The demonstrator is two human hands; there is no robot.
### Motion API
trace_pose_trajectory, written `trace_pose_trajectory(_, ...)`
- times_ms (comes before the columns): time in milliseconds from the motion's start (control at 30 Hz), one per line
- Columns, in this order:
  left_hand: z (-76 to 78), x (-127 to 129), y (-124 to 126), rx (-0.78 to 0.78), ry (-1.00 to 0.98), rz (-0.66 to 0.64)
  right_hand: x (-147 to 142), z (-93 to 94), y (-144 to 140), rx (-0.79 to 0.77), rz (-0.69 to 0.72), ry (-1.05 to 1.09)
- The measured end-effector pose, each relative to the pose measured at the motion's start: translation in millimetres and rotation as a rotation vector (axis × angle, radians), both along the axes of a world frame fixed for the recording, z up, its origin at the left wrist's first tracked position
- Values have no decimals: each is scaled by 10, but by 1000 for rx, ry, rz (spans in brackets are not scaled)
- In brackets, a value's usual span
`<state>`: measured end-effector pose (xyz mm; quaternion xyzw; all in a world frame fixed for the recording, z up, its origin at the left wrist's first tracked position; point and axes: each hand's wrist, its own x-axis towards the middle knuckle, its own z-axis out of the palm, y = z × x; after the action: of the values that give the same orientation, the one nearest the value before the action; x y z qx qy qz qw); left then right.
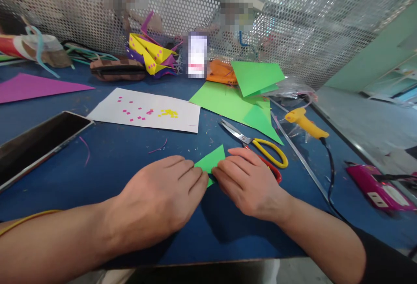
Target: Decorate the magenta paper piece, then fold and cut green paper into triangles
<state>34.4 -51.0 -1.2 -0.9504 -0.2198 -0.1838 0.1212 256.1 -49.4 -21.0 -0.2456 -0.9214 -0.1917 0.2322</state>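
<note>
Between my two hands is a small piece of green paper with a pointed top corner, partly hidden by my fingers. My left hand has its fingers closed on the paper's left side. From the other side, my right hand grips it with bent fingers, and the knuckles of both hands nearly meet. A pair of scissors with one yellow and one red handle lies just behind my right hand, blades slightly apart. Larger green paper sheets lie beyond the scissors.
White paper carries small pink and yellow squares. Left are a black-screened tablet and purple paper. Right are a yellow glue gun, a metal ruler and a pink power strip. Folded yellow-purple paper stands by the mesh.
</note>
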Motion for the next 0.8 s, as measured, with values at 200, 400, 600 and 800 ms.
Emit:
trace_pose_trajectory(200,118,-21,89,201,-49,72,18,64,-182,239,-80,49)
trace_pose_trajectory(400,39,-31,109,258,-21,-43,-29,53,-221,274,-85,12)
trace_pose_trajectory(600,-50,-32,64,219,118,-82,-46,27,-237,194,-97,-130)
trace_pose_trajectory(800,-117,-40,97,211,41,-136,-66,41,-281,46,-16,-109)
